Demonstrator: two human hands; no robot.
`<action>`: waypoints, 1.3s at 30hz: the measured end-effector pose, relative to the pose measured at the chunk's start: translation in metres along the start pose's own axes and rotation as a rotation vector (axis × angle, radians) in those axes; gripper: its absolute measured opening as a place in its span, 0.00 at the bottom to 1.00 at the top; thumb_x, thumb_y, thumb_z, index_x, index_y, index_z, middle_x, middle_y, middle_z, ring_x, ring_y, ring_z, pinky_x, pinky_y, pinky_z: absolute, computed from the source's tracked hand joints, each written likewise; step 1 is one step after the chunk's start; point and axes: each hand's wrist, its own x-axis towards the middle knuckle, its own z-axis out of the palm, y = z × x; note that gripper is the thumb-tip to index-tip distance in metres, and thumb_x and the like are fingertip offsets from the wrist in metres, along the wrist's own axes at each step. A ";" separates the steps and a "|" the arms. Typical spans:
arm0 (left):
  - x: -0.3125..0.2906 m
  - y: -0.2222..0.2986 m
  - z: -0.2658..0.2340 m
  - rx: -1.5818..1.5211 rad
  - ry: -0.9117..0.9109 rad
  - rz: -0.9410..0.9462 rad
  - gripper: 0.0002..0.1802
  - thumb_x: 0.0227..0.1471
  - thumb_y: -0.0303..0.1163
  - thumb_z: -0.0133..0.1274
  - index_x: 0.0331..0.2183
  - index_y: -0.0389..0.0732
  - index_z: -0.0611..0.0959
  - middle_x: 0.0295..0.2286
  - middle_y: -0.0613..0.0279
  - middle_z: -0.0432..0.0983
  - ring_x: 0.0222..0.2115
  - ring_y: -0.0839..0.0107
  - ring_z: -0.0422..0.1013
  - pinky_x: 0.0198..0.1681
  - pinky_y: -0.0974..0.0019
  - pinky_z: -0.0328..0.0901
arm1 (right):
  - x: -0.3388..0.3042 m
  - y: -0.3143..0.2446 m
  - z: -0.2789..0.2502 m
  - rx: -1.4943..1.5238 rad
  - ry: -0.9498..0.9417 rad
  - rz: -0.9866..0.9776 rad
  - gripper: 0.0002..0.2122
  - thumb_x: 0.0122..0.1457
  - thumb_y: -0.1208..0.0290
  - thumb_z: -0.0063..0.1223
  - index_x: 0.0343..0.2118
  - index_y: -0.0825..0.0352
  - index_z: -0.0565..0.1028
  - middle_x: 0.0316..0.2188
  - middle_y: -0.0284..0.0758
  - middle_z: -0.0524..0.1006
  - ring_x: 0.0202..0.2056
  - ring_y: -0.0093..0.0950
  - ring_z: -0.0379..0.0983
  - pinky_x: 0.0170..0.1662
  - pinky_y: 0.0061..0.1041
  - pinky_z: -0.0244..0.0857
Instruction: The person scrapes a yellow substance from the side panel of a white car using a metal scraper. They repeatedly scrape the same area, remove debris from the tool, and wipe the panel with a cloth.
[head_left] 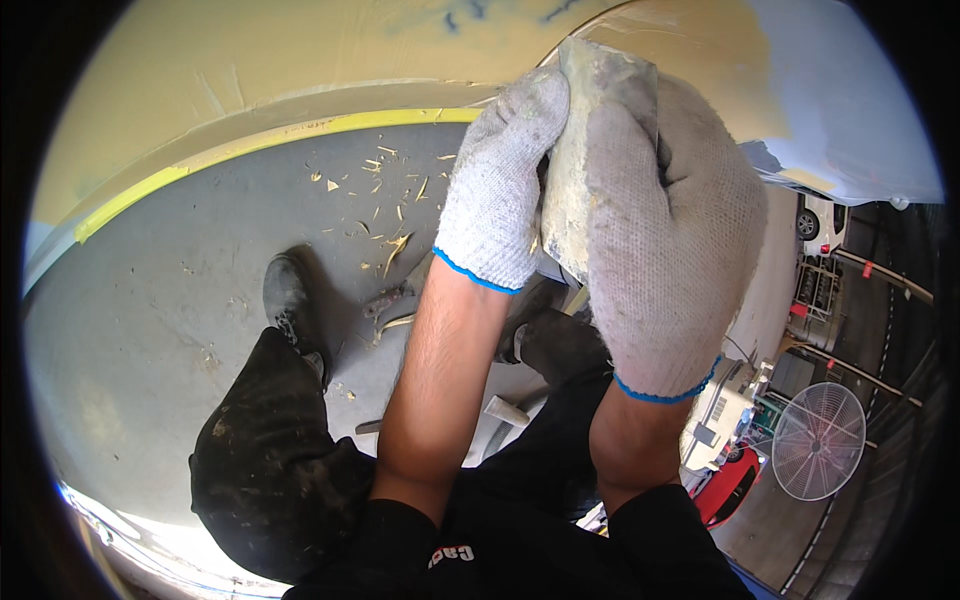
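Observation:
Both my hands wear white-grey knitted gloves with blue cuffs. Between them is a flat grey plate (605,72), tilted and crusted with dried, dirty residue. My left hand (502,170) is closed on its left edge, thumb toward the top; its other fingers are mostly hidden. My right hand (672,225) grips the plate from the right, its thumb lying along the face and its fingers curled. The plate is held up close in front of a large curved panel (330,50) coated in yellowish filler. Whether the plate touches the panel cannot be told.
Yellow masking tape (280,132) follows the panel's lower edge. Curled yellow shavings (398,245) lie scattered on the grey floor (180,260). My shoe (287,290) stands below. To the right are a round caged fan (818,441), a red car (727,487) and a white car (822,222).

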 end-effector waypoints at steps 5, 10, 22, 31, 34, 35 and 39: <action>0.001 -0.003 -0.002 -0.010 -0.030 0.011 0.18 0.64 0.34 0.51 0.51 0.35 0.78 0.42 0.54 0.80 0.40 0.67 0.78 0.45 0.63 0.75 | 0.000 0.003 -0.001 -0.091 0.035 -0.070 0.14 0.60 0.65 0.59 0.44 0.69 0.80 0.35 0.40 0.82 0.35 0.30 0.79 0.41 0.29 0.71; 0.002 0.000 -0.004 -0.009 -0.037 0.029 0.17 0.64 0.34 0.51 0.51 0.35 0.78 0.42 0.55 0.80 0.41 0.67 0.78 0.45 0.63 0.74 | -0.001 -0.001 -0.002 0.030 0.134 -0.065 0.13 0.59 0.67 0.60 0.42 0.69 0.81 0.32 0.39 0.83 0.32 0.26 0.79 0.38 0.26 0.72; 0.003 -0.001 -0.007 -0.042 -0.080 0.029 0.17 0.64 0.34 0.51 0.51 0.35 0.78 0.42 0.56 0.80 0.42 0.66 0.77 0.47 0.63 0.73 | 0.003 -0.004 -0.001 -0.188 0.083 -0.099 0.14 0.58 0.67 0.63 0.43 0.70 0.81 0.33 0.38 0.83 0.33 0.27 0.81 0.40 0.26 0.75; 0.002 -0.002 -0.010 -0.042 -0.089 0.032 0.17 0.64 0.34 0.51 0.51 0.36 0.78 0.43 0.57 0.79 0.43 0.66 0.76 0.48 0.64 0.72 | -0.005 -0.002 -0.002 -0.018 -0.025 0.008 0.16 0.59 0.66 0.62 0.46 0.69 0.80 0.40 0.38 0.82 0.39 0.27 0.81 0.44 0.26 0.75; 0.002 -0.003 -0.012 -0.040 -0.084 0.034 0.17 0.64 0.34 0.50 0.51 0.36 0.78 0.43 0.57 0.79 0.43 0.66 0.76 0.48 0.64 0.72 | 0.000 -0.003 -0.005 -0.146 -0.071 -0.015 0.16 0.59 0.66 0.62 0.46 0.69 0.80 0.40 0.38 0.82 0.40 0.27 0.81 0.44 0.26 0.75; 0.002 -0.003 -0.012 -0.039 -0.083 0.035 0.17 0.64 0.34 0.50 0.51 0.36 0.78 0.43 0.57 0.79 0.44 0.66 0.76 0.48 0.64 0.72 | 0.000 -0.003 -0.005 -0.167 -0.080 -0.004 0.15 0.59 0.66 0.62 0.46 0.69 0.80 0.40 0.38 0.82 0.40 0.28 0.81 0.44 0.26 0.75; 0.002 -0.004 -0.014 -0.036 -0.079 0.040 0.17 0.64 0.34 0.50 0.51 0.36 0.78 0.43 0.57 0.79 0.44 0.66 0.76 0.49 0.64 0.72 | -0.001 -0.004 -0.001 -0.145 -0.060 0.020 0.14 0.59 0.65 0.61 0.44 0.69 0.80 0.38 0.39 0.83 0.38 0.29 0.81 0.43 0.28 0.74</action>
